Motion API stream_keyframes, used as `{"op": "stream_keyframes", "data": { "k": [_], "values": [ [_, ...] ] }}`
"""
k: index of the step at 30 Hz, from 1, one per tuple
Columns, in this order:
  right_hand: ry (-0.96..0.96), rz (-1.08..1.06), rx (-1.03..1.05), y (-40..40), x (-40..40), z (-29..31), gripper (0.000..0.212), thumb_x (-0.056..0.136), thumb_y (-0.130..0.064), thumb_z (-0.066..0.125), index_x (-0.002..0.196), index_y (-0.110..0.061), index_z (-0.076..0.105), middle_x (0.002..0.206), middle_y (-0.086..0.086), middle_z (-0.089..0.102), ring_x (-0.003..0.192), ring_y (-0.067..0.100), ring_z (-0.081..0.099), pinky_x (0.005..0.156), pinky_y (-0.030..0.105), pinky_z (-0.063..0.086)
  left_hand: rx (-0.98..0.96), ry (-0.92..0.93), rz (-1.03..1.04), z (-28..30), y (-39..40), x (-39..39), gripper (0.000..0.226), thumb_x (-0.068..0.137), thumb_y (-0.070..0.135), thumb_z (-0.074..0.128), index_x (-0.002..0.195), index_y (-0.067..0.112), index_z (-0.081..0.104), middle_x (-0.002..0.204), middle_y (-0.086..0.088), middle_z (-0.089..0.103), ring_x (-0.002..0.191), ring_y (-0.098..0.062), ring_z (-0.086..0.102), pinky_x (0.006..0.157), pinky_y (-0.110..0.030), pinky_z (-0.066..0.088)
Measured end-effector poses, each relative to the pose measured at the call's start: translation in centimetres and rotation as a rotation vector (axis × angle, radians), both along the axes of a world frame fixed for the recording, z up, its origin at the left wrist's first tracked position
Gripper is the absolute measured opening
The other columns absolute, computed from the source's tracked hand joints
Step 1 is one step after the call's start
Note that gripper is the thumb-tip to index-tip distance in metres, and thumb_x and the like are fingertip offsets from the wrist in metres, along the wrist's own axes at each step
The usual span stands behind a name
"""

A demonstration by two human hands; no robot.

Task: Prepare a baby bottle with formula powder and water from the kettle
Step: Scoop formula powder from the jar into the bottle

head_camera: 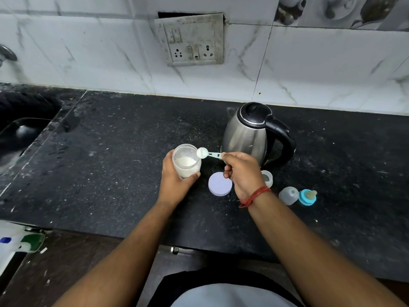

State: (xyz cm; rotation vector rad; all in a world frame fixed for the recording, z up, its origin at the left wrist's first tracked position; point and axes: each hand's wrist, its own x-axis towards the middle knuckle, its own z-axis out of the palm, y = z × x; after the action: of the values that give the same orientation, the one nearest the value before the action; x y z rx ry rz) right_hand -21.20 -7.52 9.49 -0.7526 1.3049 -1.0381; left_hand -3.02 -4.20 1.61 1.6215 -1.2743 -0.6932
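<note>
My left hand (pixel 174 180) grips a clear jar (pixel 186 161) partly filled with white formula powder, held on the black counter. My right hand (pixel 242 173) pinches the handle of a pale green scoop (pixel 204 153); its bowl holds white powder and hovers over the jar's right rim. The jar's round white lid (pixel 219 184) lies flat just left of my right hand. A steel kettle (pixel 250 134) with a black lid and handle stands behind my right hand. The open clear baby bottle (pixel 267 177) stands partly hidden behind my right wrist.
A clear bottle cap (pixel 288 195) and a blue ring with teat (pixel 307 197) lie right of my wrist. A sink (pixel 24 129) is sunk into the counter's left end. A switch and socket plate (pixel 191 39) is on the tiled wall. A white bottle (pixel 20 242) lies low at the left.
</note>
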Motion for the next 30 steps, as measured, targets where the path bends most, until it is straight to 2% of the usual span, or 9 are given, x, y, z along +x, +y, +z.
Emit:
{"op": "stream_keyframes", "data": {
  "k": [6,10,13,15,17,19,22,25,30],
  "values": [
    [-0.017,-0.03,0.051,-0.2,1.2,-0.8,0.011,0.093,-0.004,0.065,0.083,-0.003,0.067,0.063,0.007,0.05,0.046,0.01,0.042,0.044,0.024,0.038,0.039,0.026,-0.03,-1.1,0.0,1.4,0.081,0.069,0.033,0.087,0.136,0.034,0.042,0.138,0.008,0.049,0.129,-0.009,0.052,0.111,-0.043,0.045],
    [-0.028,-0.051,0.061,-0.3,1.7,-1.4,0.01,0.093,-0.004,0.066,0.083,-0.003,0.067,0.061,0.005,0.049,0.045,0.008,0.043,0.042,0.023,0.038,0.055,0.068,-0.064,-1.8,0.2,1.9,0.083,0.071,0.029,0.087,0.139,0.031,0.04,0.138,0.012,0.047,0.128,0.001,0.049,0.109,-0.025,0.041],
    [-0.037,-0.063,0.068,-0.4,2.1,-1.6,0.012,0.093,-0.004,0.066,0.081,-0.004,0.067,0.061,0.005,0.049,0.044,0.007,0.043,0.041,0.022,0.038,0.083,0.085,-0.094,-1.9,0.1,2.4,0.084,0.077,0.019,0.089,0.141,0.031,0.036,0.137,0.024,0.043,0.127,0.011,0.045,0.105,-0.012,0.037],
    [-0.044,-0.067,0.073,-0.3,2.3,-1.7,0.013,0.093,-0.004,0.066,0.08,-0.005,0.066,0.061,0.005,0.05,0.045,0.007,0.043,0.04,0.021,0.038,0.104,0.083,-0.133,-1.8,0.1,2.8,0.085,0.078,0.022,0.088,0.143,0.031,0.034,0.139,0.025,0.043,0.13,0.008,0.046,0.107,-0.016,0.037],
    [-0.048,-0.07,0.08,-0.3,2.5,-1.7,0.014,0.093,-0.004,0.066,0.079,-0.006,0.066,0.061,0.005,0.05,0.046,0.008,0.044,0.041,0.021,0.038,0.127,0.093,-0.153,-1.9,0.2,3.2,0.097,0.075,0.039,0.086,0.151,0.027,0.028,0.148,0.017,0.042,0.138,-0.002,0.044,0.115,-0.028,0.038],
    [-0.06,-0.071,0.085,-0.3,2.6,-1.7,0.014,0.093,-0.003,0.066,0.079,-0.006,0.066,0.062,0.005,0.05,0.048,0.008,0.044,0.041,0.022,0.039,0.151,0.105,-0.116,-1.8,0.3,3.6,0.112,0.072,0.056,0.08,0.159,0.023,0.017,0.161,0.008,0.033,0.148,-0.01,0.035,0.123,-0.04,0.032],
    [-0.081,-0.074,0.084,-0.4,2.7,-1.5,0.015,0.093,-0.003,0.065,0.079,-0.006,0.066,0.063,0.005,0.05,0.049,0.009,0.044,0.041,0.021,0.039,0.107,0.11,-0.018,-1.0,0.8,4.2,0.112,0.076,0.075,0.065,0.161,0.022,0.015,0.168,0.004,0.021,0.153,-0.008,0.021,0.128,-0.043,0.021],
    [-0.097,-0.079,0.078,-0.4,2.5,-1.2,0.014,0.093,-0.002,0.065,0.08,-0.006,0.067,0.063,0.004,0.05,0.049,0.008,0.044,0.04,0.021,0.038,-0.031,0.083,0.025,0.6,0.9,4.6,0.098,0.087,0.068,0.058,0.162,0.019,0.017,0.169,0.003,0.02,0.155,-0.005,0.018,0.129,-0.041,0.018],
    [-0.132,-0.102,0.063,-0.1,1.7,-0.4,0.01,0.094,-0.001,0.063,0.084,-0.002,0.067,0.064,0.004,0.05,0.049,0.007,0.044,0.041,0.02,0.037,-0.174,-0.035,-0.07,3.7,0.0,2.9,0.088,0.093,0.056,0.056,0.162,0.015,0.02,0.169,0.004,0.023,0.155,-0.007,0.021,0.126,-0.03,0.02]
  ]
}}
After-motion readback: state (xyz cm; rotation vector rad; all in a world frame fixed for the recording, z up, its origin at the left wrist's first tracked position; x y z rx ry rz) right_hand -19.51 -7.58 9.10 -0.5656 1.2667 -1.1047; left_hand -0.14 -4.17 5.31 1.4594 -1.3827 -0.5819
